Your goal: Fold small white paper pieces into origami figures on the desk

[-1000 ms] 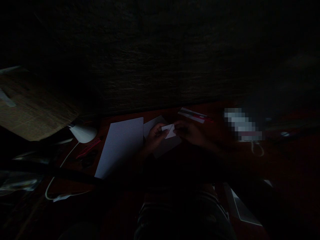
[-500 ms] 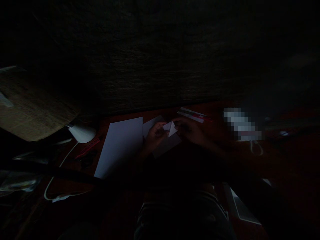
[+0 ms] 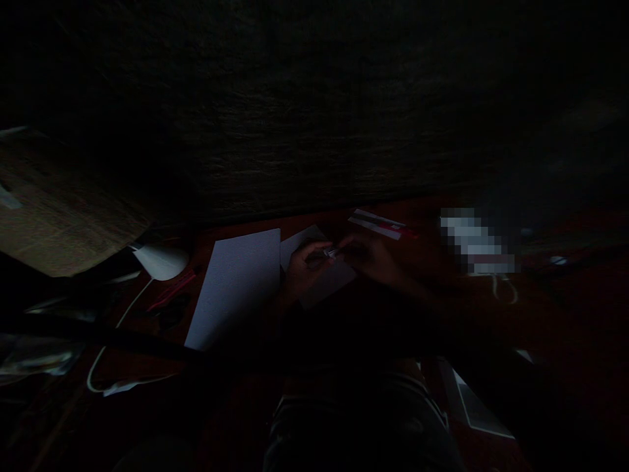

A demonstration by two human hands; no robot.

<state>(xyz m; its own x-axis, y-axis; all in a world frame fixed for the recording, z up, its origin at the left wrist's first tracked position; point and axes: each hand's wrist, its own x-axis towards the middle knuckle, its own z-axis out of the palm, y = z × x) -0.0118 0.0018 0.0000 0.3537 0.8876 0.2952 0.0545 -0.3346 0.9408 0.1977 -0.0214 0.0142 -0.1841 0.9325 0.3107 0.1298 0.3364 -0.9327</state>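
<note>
On the dim table (image 3: 427, 262) — left hand (image 3: 303, 263), right hand (image 3: 369, 257) — curled fingers pinch folded paper (image 3: 331, 252).

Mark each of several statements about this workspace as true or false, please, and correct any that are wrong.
1. The left hand and the right hand both hold the small white paper. True.
2. The large pale sheet lies to the right of both hands. False: it lies to their left.
3. A pale cord runs from the white cone-shaped object. True.
4. The long red item near that object rests on top of the large pale sheet. False: it lies to the left of the sheet.
5. A second sheet lies partly hidden by the hands. True.
</note>
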